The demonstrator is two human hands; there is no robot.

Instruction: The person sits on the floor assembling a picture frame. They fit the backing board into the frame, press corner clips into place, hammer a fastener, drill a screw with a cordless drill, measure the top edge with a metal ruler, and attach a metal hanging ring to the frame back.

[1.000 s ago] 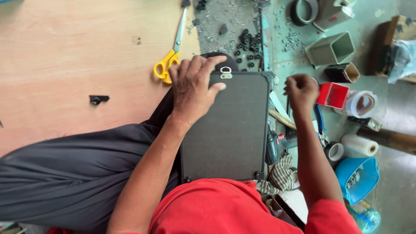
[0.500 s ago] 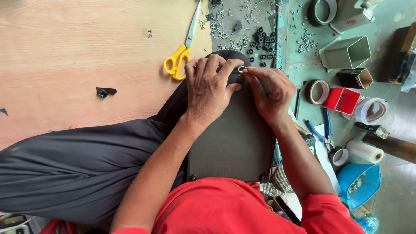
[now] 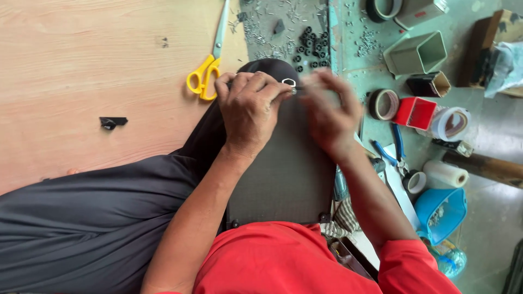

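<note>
— What does the left hand [image 3: 250, 111] do?

— It lies on the top edge of the dark grey panel [image 3: 289, 174], which rests on the person's lap, against the red shirt [image 3: 272, 261]. The fingers are bent and press on the panel, next to a small metal ring [image 3: 288, 83] at its top.

— And the right hand [image 3: 329, 114]?

— It is blurred. It is over the upper right part of the panel, just beside the left hand. I cannot tell if its fingers are closed on something or loose.

— What is around the panel?

— On the wooden board [image 3: 81, 71] to the left are yellow scissors [image 3: 210, 65], and further left a small black clip [image 3: 113, 122]. Above the panel lies a heap of small black parts [image 3: 310, 46] with scattered screws. To the right I see a roll of tape [image 3: 384, 104], a red box [image 3: 415, 112], a grey square container [image 3: 418, 53], blue pliers [image 3: 392, 152] and, lower, a blue bowl [image 3: 442, 212].
</note>
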